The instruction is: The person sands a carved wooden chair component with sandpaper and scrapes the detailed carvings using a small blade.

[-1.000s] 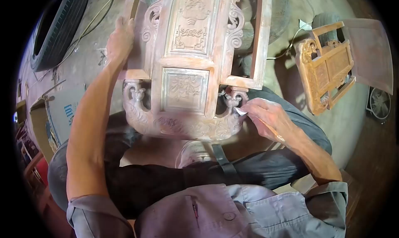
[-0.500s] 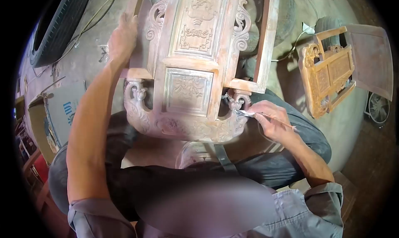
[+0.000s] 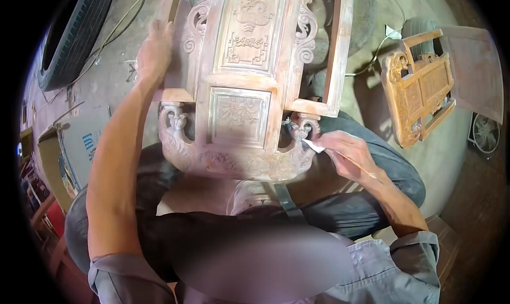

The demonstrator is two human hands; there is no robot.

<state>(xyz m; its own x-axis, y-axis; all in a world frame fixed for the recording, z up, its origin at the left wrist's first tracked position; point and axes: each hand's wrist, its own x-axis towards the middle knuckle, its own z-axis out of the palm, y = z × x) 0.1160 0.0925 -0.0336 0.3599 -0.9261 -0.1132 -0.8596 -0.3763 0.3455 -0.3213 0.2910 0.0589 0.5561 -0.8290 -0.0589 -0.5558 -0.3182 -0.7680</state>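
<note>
A carved wooden chair back [image 3: 241, 81], pale and dusty, stands before me between my legs, with scrollwork along its sides. My left hand [image 3: 155, 52] is closed around the rail on its left side. In my right hand [image 3: 348, 154] is a slim tool, like a small brush, its thin brown handle [image 3: 353, 164] running back past the wrist. Its white front part [image 3: 313, 146] points at the curled carving [image 3: 303, 131] in the lower right corner; the tip appears to touch there. Fine detail of the tip is too small to make out.
A second, orange-brown carved frame [image 3: 422, 94] leans at the right beside a flat brown panel [image 3: 475, 73] and a fan [image 3: 484, 133]. A tyre [image 3: 77, 36] stands at upper left, above a cardboard box [image 3: 79, 139]. Cables [image 3: 119, 28] cross the floor.
My right hand has turned slightly, and the tool's tip has shifted a little on the corner carving. The left hand keeps its hold on the rail.
</note>
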